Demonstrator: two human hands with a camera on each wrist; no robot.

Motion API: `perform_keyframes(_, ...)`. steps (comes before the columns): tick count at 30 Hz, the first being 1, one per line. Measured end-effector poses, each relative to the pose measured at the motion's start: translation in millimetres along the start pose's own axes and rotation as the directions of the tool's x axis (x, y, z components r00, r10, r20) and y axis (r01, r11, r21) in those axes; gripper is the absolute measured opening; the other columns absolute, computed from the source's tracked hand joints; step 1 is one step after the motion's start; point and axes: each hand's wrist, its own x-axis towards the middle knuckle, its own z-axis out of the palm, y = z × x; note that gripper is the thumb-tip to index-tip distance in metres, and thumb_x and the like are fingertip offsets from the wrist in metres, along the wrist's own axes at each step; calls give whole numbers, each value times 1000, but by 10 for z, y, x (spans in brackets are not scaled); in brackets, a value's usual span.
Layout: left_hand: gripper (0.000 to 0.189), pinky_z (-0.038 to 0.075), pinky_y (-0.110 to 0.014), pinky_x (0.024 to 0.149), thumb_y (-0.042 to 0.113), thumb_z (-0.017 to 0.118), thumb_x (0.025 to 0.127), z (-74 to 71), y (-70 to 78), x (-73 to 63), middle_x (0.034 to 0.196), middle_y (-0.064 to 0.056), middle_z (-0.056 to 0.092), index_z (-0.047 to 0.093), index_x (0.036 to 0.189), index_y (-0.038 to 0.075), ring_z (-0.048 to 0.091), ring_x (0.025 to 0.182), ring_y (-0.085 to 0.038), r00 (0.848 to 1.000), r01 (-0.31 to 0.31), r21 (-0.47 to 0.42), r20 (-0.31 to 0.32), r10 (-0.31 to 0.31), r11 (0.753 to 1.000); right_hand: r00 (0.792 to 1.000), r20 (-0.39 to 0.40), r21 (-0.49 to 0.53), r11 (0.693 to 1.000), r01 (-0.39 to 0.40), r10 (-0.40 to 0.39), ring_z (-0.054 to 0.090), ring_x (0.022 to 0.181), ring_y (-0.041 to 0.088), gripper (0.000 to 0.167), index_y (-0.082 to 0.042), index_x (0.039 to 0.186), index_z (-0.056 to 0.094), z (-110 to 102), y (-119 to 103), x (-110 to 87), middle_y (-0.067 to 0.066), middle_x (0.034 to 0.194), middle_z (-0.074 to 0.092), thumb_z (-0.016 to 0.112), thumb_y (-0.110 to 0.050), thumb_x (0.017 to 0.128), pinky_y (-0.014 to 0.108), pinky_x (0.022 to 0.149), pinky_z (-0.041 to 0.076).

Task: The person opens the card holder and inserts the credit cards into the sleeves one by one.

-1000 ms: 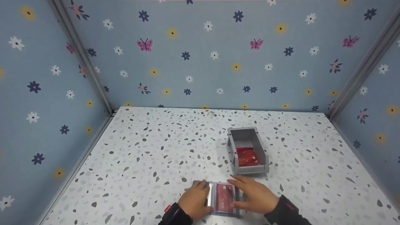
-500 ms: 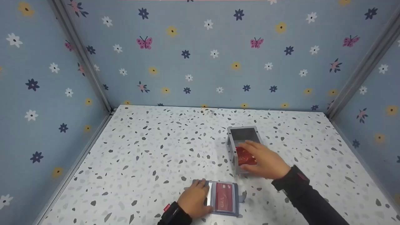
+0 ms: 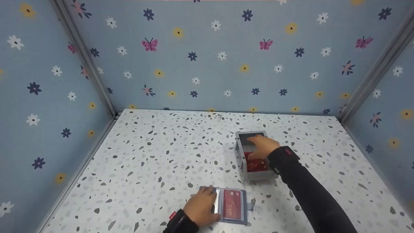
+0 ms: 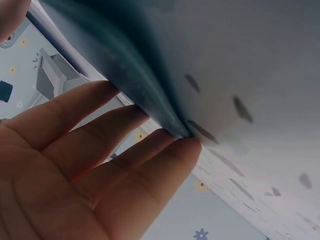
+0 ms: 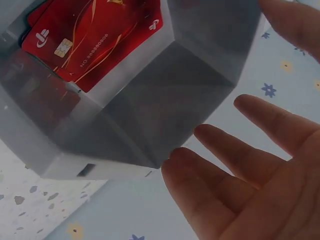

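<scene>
An open card holder [image 3: 245, 210] with clear sleeves lies at the front of the table, a red VIP card [image 3: 232, 204] in its right-hand sleeve. My left hand [image 3: 201, 207] rests on its left side, covering much of it; in the left wrist view, straight fingertips touch the edge of the holder [image 4: 127, 75]. My right hand [image 3: 263, 147] is over the grey bin [image 3: 260, 175], fingers spread and holding nothing. Red cards [image 3: 257, 165] lie in the bin's near part, partly behind my hand. The right wrist view shows these overlapping cards [image 5: 100, 45] beyond my fingertips.
The white speckled table [image 3: 155, 161] is bounded by blue flowered panels [image 3: 207, 58] at the back and both sides. A small grey tab [image 3: 251, 204] sticks out from the holder's right edge.
My right hand has left the card holder, moved up and right to the bin, and reached farther over it. The left hand has stayed on the holder.
</scene>
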Motion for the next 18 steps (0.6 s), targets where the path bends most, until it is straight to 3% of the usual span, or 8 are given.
perform_keyframes(8, 77, 45, -62, 111, 38, 87, 78, 2, -6, -3, 151, -27, 53, 63, 137, -6, 48, 141, -46, 1000, 13, -23, 20, -13, 1000, 993, 90, -75, 995, -67, 73, 55, 135, 42, 70, 7, 144, 56, 95, -69, 210, 25, 143, 61, 79, -21, 83, 53, 116, 43)
perform_keyframes(15, 79, 43, -61, 113, 36, 87, 78, -1, 9, -18, 152, -27, 52, 61, 139, -7, 46, 142, -46, 1000, 22, -47, 20, -22, 999, 986, 122, -81, 991, -107, 116, 61, 128, 38, 69, 5, 141, 61, 195, -122, 220, 23, 137, 66, 80, -19, 79, 50, 111, 48)
perform_keyframes(18, 79, 42, -62, 113, 36, 86, 78, -4, 14, -18, 152, -27, 51, 61, 139, -7, 46, 142, -46, 1000, 24, -56, 18, -23, 998, 982, 134, -89, 988, -123, 134, 66, 116, 34, 63, 1, 135, 67, 239, -110, 209, 18, 128, 71, 82, -20, 78, 49, 106, 51)
